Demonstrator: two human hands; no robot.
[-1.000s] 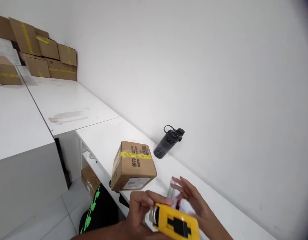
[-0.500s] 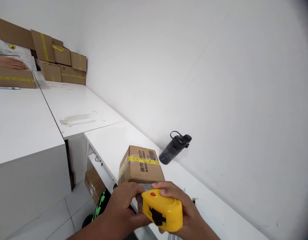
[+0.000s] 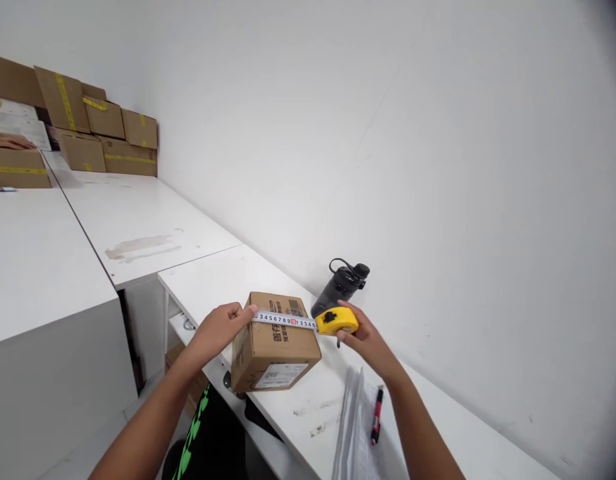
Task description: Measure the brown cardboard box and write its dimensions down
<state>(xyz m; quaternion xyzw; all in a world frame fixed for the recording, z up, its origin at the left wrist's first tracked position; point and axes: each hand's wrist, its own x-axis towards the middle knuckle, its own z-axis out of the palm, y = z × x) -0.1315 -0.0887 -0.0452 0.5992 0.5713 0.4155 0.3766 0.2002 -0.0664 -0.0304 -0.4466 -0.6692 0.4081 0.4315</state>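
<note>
A cardboard box (image 3: 283, 343) with printed characters and a white label sits on the narrow white table. Across its top stretches the white blade of a yellow tape measure (image 3: 344, 321), numbers facing up. My left hand (image 3: 223, 330) pinches the blade's end at the box's left top edge. My right hand (image 3: 365, 340) grips the yellow case just past the right edge. Behind the case a dark water bottle (image 3: 338, 288) stands against the wall.
Papers (image 3: 351, 427) and a red-and-black pen (image 3: 377, 417) lie nearer me on the table (image 3: 308, 427). Several taped boxes (image 3: 105, 120) are stacked at the far left, where another person's hand (image 3: 11, 141) rests by a box. A lower shelf (image 3: 181, 327) runs under the table.
The tape blade has been drawn out and laid over the box top. My hands have moved apart and forward, left hand to the left edge, right hand with the case to the right.
</note>
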